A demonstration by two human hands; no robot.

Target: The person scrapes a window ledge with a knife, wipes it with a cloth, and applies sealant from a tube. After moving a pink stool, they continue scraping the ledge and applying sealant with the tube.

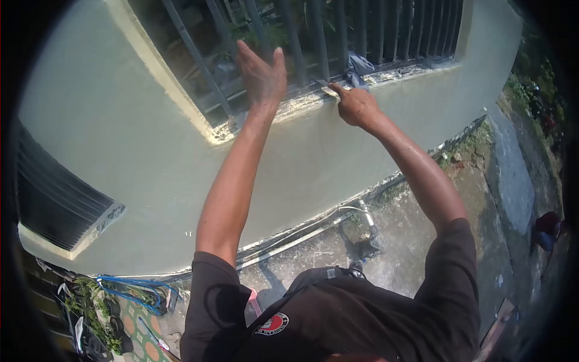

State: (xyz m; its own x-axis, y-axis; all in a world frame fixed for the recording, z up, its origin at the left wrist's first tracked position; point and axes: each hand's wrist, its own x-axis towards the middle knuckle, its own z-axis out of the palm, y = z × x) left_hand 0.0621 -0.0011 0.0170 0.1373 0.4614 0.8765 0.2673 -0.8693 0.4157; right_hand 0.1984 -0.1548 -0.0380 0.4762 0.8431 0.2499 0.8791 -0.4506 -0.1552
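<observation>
The left hand (263,79) is spread open, thumb apart, in front of the window bars (318,39); whether it touches them is unclear. The right hand (357,107) is closed around a thin flat tool (329,92) at the chipped sill (295,109), near a grey cloth (359,65).

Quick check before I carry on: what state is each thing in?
Left hand: open, raised before the bars, holding nothing visible.
Right hand: index finger extended at the sill, others curled; whether its grip holds anything is unclear.
Grey cloth: bunched up against the bars.
Window sill: rough, patchy.
Window bars: upright, in place.
Blue hose: loosely looped, on the ground.
</observation>
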